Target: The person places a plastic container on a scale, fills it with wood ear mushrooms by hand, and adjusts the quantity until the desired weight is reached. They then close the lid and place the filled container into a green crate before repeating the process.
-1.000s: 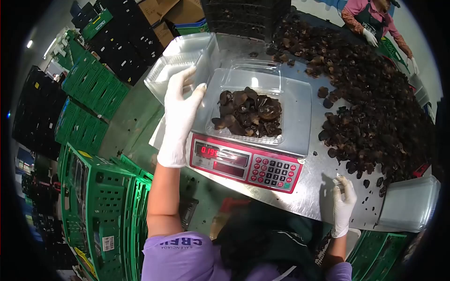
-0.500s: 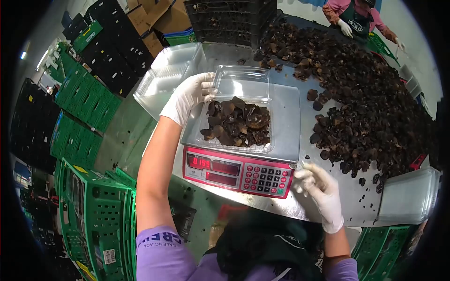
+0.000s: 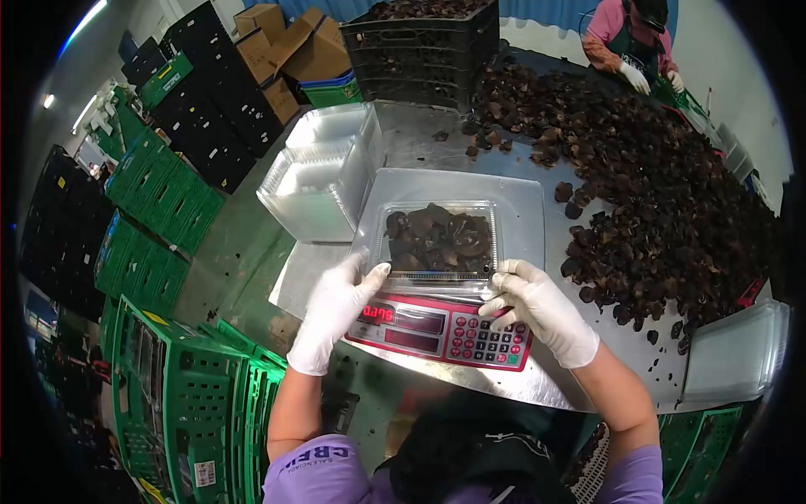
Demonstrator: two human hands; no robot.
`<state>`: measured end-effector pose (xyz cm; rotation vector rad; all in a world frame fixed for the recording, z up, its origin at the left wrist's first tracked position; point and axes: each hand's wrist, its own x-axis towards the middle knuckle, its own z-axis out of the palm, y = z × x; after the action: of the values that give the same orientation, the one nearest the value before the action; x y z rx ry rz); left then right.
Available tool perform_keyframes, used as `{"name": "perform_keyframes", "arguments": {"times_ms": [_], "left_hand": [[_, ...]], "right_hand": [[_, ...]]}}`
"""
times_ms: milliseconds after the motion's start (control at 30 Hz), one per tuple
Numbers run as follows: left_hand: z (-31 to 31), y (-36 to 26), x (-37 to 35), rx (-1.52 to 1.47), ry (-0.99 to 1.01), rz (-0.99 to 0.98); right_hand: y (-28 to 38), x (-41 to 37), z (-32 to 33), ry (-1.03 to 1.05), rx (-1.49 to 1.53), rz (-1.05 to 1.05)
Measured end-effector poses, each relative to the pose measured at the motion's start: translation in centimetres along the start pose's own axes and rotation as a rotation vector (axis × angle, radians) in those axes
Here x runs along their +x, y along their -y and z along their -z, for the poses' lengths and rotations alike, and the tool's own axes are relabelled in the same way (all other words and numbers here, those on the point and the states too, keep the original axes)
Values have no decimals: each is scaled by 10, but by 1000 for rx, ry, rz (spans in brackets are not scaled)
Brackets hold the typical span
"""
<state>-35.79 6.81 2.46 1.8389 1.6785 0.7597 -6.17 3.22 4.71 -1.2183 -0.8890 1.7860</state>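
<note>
A clear plastic clamshell box (image 3: 438, 244) full of dark dried mushrooms sits on the pan of a red electronic scale (image 3: 441, 323), its lid down. My left hand (image 3: 336, 307), in a white glove, presses the box's front left corner. My right hand (image 3: 537, 307), also gloved, presses the front right corner, resting over the scale's keypad. The scale's red digits glow beside my left thumb.
A big heap of loose dark mushrooms (image 3: 663, 193) covers the steel table (image 3: 588, 370) to the right. Stacks of empty clear boxes (image 3: 323, 172) stand at left, another stack (image 3: 735, 357) at right. Green crates (image 3: 180, 395) line the left. A person in pink (image 3: 625, 38) works at the far end.
The box's lid, open before, is now folded down over the mushrooms. Both hands have come to the box's front corners; the right hand rose from the table edge.
</note>
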Motion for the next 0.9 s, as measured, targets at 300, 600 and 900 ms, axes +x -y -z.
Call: {"name": "perform_keyframes", "arguments": {"times_ms": [300, 600, 900], "left_hand": [[-19, -6, -40, -980, 174, 189], [0, -22, -87, -1004, 1, 33], [45, -51, -142, -781, -351, 67]], "right_hand": [[-23, -8, -3, -72, -27, 285], [-28, -20, -28, -30, -20, 502], [-30, -15, -73, 108, 123, 494]]}}
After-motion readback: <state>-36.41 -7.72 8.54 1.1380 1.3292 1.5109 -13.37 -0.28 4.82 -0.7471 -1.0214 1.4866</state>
